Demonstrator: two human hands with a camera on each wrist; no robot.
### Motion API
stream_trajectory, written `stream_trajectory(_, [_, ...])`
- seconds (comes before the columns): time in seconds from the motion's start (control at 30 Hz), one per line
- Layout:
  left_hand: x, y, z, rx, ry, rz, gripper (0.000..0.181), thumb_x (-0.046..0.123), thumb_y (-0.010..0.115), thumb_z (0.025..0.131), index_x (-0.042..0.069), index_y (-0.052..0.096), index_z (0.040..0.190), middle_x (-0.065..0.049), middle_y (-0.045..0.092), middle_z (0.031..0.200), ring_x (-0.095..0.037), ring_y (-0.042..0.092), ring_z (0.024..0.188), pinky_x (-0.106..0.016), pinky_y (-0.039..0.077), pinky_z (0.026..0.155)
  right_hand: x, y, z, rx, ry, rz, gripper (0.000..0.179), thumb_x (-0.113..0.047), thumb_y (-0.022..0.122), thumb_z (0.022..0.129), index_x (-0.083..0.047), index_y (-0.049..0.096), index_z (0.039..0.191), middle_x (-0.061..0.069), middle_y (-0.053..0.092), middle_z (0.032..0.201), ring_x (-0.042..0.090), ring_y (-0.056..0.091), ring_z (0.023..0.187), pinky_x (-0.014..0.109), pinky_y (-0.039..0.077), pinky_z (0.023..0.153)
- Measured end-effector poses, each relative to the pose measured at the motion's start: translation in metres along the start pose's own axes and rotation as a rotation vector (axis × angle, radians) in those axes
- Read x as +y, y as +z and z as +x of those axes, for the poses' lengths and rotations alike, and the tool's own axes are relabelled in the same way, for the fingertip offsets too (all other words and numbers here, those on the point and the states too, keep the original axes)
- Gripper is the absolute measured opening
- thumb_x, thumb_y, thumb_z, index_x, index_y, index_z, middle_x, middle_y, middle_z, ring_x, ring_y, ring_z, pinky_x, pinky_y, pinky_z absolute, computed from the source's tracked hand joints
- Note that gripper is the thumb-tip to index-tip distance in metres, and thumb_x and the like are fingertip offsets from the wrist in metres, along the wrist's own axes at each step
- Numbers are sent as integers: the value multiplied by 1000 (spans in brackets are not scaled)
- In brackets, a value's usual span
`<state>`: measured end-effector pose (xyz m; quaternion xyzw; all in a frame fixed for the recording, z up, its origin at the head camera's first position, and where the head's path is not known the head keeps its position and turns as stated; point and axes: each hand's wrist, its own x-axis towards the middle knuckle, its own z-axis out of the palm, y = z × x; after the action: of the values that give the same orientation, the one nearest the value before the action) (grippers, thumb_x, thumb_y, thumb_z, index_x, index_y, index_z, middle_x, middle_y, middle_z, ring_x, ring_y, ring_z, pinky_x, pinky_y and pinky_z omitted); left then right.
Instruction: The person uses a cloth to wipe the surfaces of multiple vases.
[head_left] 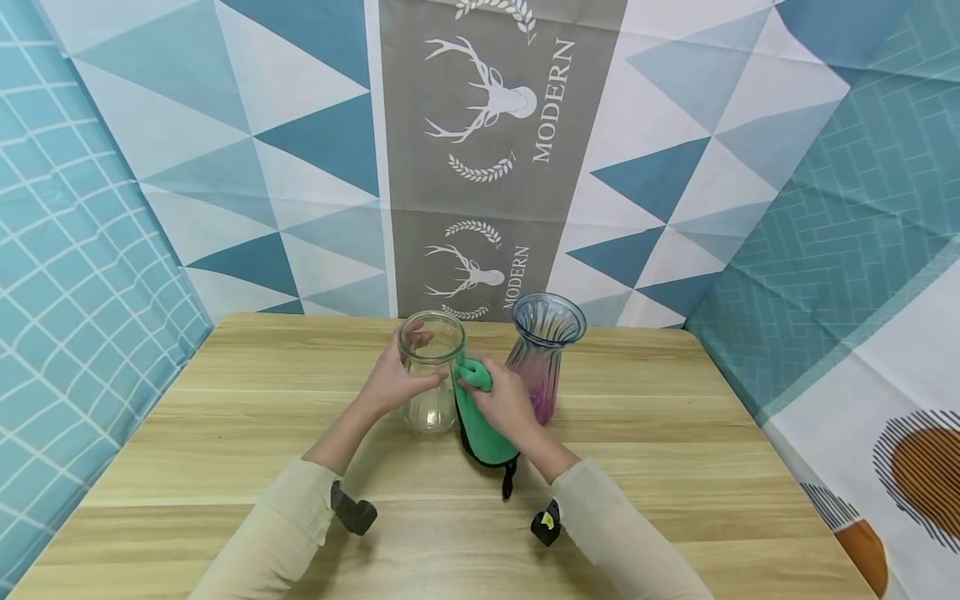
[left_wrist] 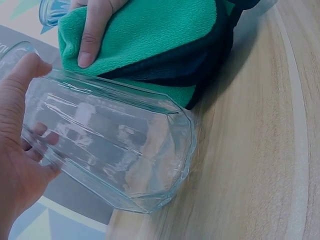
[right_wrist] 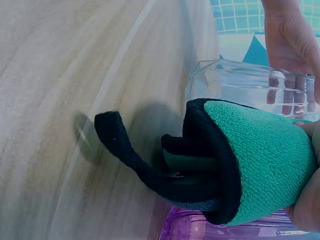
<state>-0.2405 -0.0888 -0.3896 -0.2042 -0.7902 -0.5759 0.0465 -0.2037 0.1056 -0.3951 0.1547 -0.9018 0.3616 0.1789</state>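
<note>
One clear jar [head_left: 432,410] points mouth-up, upright, gripped by my left hand [head_left: 393,379]; my right hand [head_left: 506,402], holding green cloth [head_left: 486,437] (black-edged), partly hides the purplish vase [head_left: 547,367] at right.

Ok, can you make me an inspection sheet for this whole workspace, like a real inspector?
Surface: wood-grain table, pale with darker streaks.
Job's things: clear glass jar, upright; folded green cloth with black edging and a black loop, beside the jar.
Clutter: one ribbed vase, bluish at the top and pink-purple at the bottom, right of the cloth.
Hands: left hand grips the jar; right hand holds the cloth.
Cables: nothing seen.
Surroundings: patterned backdrop with triangles, deer heads and "MODERN".
</note>
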Motion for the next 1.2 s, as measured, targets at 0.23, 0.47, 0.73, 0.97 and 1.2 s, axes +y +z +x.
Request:
stream_trajectory(0.23, [-3, 1, 1, 23, 1, 17, 90, 24, 83, 70, 9, 30, 141, -17, 50, 135, -32, 44, 128, -54, 29, 110, 1, 2, -2, -19, 31, -14, 38, -23, 71, 84, -18, 61, 120, 7, 67, 115, 25, 66, 97, 40, 53, 81])
stream_trajectory(0.47, [-3, 1, 3, 70, 26, 64, 88, 23, 84, 68, 8, 34, 139, -17, 51, 129, -31, 47, 122, -53, 36, 106, 2, 2, -1, 3, 23, -19, 37, -23, 71, 84, -18, 61, 119, 7, 68, 113, 24, 65, 97, 39, 53, 81])
stream_trajectory(0.73, [-2, 1, 2, 80, 17, 29, 92, 18, 84, 68, 9, 30, 142, -19, 52, 124, -33, 49, 120, -56, 35, 105, -1, -2, 1, 71, -8, 29, 36, -21, 72, 83, -13, 63, 117, 7, 69, 111, 23, 66, 96, 38, 53, 80])
stream_trajectory(0.97, [-1, 0, 0, 64, 34, -9, 99, 10, 81, 70, 10, 17, 146, -23, 52, 126, -38, 47, 122, -56, 31, 108, -3, -3, 3, 110, -51, 55, 36, -20, 72, 82, -11, 63, 116, 8, 70, 108, 23, 66, 95, 38, 54, 78])
stream_trajectory(1.2, [1, 0, -1, 37, 27, -33, 100, 8, 79, 71, 8, 13, 147, -23, 51, 128, -39, 45, 125, -54, 30, 110, -4, -2, 3, 100, -56, 40, 37, -22, 72, 82, -13, 63, 117, 7, 70, 106, 22, 67, 90, 36, 53, 75])
